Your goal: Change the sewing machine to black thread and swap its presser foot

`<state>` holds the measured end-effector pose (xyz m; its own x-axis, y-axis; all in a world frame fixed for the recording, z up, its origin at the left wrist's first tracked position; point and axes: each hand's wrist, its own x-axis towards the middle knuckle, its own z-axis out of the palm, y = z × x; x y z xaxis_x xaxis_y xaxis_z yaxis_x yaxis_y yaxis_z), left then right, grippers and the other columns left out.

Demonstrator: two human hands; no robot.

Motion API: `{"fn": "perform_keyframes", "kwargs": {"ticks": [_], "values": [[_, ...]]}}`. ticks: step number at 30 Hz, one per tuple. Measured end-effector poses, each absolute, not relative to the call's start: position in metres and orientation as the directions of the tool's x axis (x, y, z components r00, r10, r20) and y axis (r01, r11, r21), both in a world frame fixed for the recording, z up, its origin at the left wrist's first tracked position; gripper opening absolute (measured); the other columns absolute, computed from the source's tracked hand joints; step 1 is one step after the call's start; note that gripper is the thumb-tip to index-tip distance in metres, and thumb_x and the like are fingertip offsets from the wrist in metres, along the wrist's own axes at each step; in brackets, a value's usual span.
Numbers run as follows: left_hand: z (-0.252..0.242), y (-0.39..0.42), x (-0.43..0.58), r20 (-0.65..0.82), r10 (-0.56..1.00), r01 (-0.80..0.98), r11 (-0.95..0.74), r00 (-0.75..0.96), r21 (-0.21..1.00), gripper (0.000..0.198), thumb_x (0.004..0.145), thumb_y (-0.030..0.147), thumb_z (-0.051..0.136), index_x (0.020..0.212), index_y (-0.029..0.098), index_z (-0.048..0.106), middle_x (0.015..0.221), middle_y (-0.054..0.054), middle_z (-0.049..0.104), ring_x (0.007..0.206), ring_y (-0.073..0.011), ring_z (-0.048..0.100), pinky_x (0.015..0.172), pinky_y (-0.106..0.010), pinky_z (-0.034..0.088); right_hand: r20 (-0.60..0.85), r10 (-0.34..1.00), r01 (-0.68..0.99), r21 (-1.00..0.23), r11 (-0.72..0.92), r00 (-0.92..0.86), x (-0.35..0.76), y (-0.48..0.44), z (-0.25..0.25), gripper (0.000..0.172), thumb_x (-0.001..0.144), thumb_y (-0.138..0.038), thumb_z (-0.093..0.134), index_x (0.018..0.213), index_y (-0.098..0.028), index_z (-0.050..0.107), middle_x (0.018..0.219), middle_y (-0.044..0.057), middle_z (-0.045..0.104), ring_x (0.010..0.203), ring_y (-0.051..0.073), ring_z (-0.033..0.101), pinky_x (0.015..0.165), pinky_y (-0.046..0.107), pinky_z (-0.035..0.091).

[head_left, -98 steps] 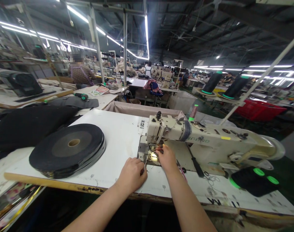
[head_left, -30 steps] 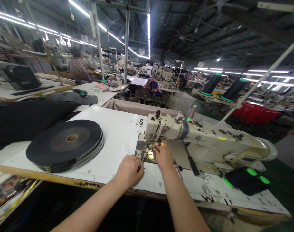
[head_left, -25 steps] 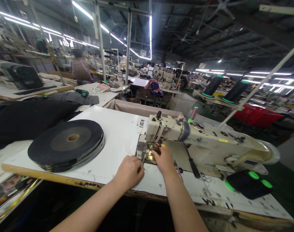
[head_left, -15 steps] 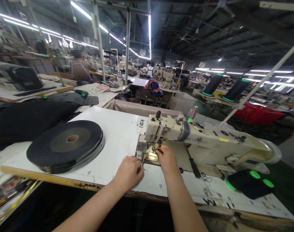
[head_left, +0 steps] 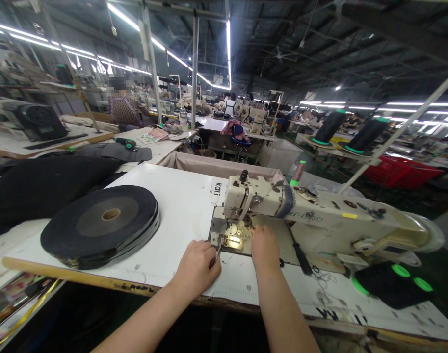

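A cream industrial sewing machine stands on the white table. Its needle area and lit metal plate lie between my two hands. My left hand is closed round a slim metal tool, perhaps tweezers, whose tip points toward the plate's left side; the palm hides most of it. Just right of the plate, my right hand reaches under the machine arm with bent fingers. Its fingertips are drawn together, and whatever they hold is too small or hidden to name.
A big roll of black tape lies on the table at left. A black-handled screwdriver and black thread cones are at right. Black fabric is piled at far left. A fabric-lined bin borders the table's back; co-workers sit beyond.
My right hand has drawn back slightly to the right from the needle area, so more of the lit plate shows. The left hand stays nearly in place. The view has shifted slightly.
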<state>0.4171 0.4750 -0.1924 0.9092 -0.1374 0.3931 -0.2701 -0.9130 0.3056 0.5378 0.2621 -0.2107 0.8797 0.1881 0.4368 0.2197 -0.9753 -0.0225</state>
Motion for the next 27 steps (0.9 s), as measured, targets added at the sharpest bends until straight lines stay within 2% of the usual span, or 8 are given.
{"fn": "perform_keyframes", "kwargs": {"ticks": [2, 8, 13, 15, 19, 21, 25, 27], "values": [[-0.193, 0.477, 0.413, 0.42, -0.14, -0.269, -0.926, 0.897, 0.267, 0.027, 0.093, 0.019, 0.058, 0.066, 0.021, 0.056, 0.072, -0.004, 0.062, 0.076, -0.0223, 0.058, 0.072, -0.04, 0.038, 0.431, 0.182, 0.206, -0.009, -0.979, 0.884, 0.539, 0.263, -0.211, 0.02, 0.097, -0.016, 0.051, 0.09, -0.015, 0.07, 0.089, 0.018, 0.066, 0.089, 0.03, 0.062, 0.078, 0.039, 0.046], [-0.192, 0.501, 0.39, 0.518, -0.27, -0.333, -0.943, 0.812, 0.03, 0.027, 0.099, 0.016, 0.052, 0.073, 0.02, 0.06, 0.074, -0.005, 0.06, 0.076, -0.0239, 0.052, 0.074, -0.042, 0.035, 0.428, 0.081, 0.087, 0.006, -0.996, 0.9, 0.534, 0.266, -0.207, 0.024, 0.093, -0.01, 0.049, 0.088, -0.012, 0.072, 0.088, 0.022, 0.067, 0.082, 0.029, 0.063, 0.072, 0.039, 0.046], [-0.186, 0.533, 0.391, 0.586, -0.162, -0.18, -0.983, 0.794, -0.027, 0.033, 0.102, 0.025, 0.05, 0.071, 0.021, 0.06, 0.072, -0.005, 0.059, 0.076, -0.0248, 0.053, 0.075, -0.042, 0.035, 0.43, 0.018, 0.01, 0.022, -1.0, 0.903, 0.528, 0.27, -0.199, 0.025, 0.094, -0.007, 0.046, 0.093, -0.006, 0.071, 0.092, 0.023, 0.067, 0.087, 0.031, 0.064, 0.072, 0.038, 0.045], [-0.187, 0.542, 0.399, 0.56, -0.106, -0.104, -0.994, 0.822, -0.035, 0.033, 0.102, 0.027, 0.05, 0.072, 0.021, 0.061, 0.073, -0.006, 0.062, 0.078, -0.0264, 0.057, 0.075, -0.043, 0.036, 0.424, 0.023, 0.008, 0.038, -0.999, 0.905, 0.526, 0.271, -0.197, 0.025, 0.095, -0.007, 0.045, 0.095, -0.007, 0.07, 0.094, 0.022, 0.068, 0.091, 0.03, 0.065, 0.074, 0.036, 0.045], [-0.191, 0.546, 0.413, 0.377, -0.038, -0.043, -0.999, 0.925, 0.006, 0.032, 0.101, 0.028, 0.048, 0.076, 0.02, 0.066, 0.08, -0.008, 0.07, 0.084, -0.0292, 0.064, 0.076, -0.044, 0.038, 0.41, 0.042, 0.021, 0.057, -0.998, 0.911, 0.521, 0.27, -0.193, 0.022, 0.097, -0.009, 0.049, 0.093, -0.009, 0.07, 0.094, 0.017, 0.068, 0.09, 0.026, 0.065, 0.077, 0.033, 0.046], [-0.191, 0.544, 0.415, 0.332, -0.014, -0.026, -0.999, 0.943, 0.034, 0.033, 0.102, 0.032, 0.047, 0.079, 0.02, 0.067, 0.083, -0.009, 0.071, 0.087, -0.0305, 0.066, 0.079, -0.045, 0.04, 0.416, 0.043, 0.021, 0.058, -0.998, 0.908, 0.518, 0.269, -0.19, 0.02, 0.098, -0.013, 0.051, 0.097, -0.01, 0.07, 0.095, 0.016, 0.068, 0.092, 0.025, 0.065, 0.079, 0.032, 0.046], [-0.187, 0.543, 0.404, 0.353, 0.053, 0.024, -0.996, 0.934, 0.088, 0.035, 0.1, 0.047, 0.052, 0.084, 0.018, 0.063, 0.086, -0.01, 0.067, 0.09, -0.0322, 0.063, 0.082, -0.046, 0.043, 0.391, 0.084, 0.066, 0.059, -0.996, 0.916, 0.514, 0.27, -0.184, 0.021, 0.101, -0.018, 0.051, 0.099, -0.012, 0.071, 0.095, 0.013, 0.068, 0.093, 0.024, 0.065, 0.081, 0.031, 0.046], [-0.187, 0.545, 0.394, 0.387, 0.083, 0.029, -0.989, 0.918, 0.144, 0.032, 0.1, 0.045, 0.051, 0.088, 0.018, 0.061, 0.088, -0.01, 0.064, 0.089, -0.0305, 0.061, 0.083, -0.045, 0.044, 0.392, 0.094, 0.079, 0.053, -0.995, 0.915, 0.512, 0.271, -0.182, 0.022, 0.101, -0.019, 0.051, 0.102, -0.012, 0.072, 0.097, 0.013, 0.068, 0.094, 0.024, 0.065, 0.082, 0.03, 0.046]]}}
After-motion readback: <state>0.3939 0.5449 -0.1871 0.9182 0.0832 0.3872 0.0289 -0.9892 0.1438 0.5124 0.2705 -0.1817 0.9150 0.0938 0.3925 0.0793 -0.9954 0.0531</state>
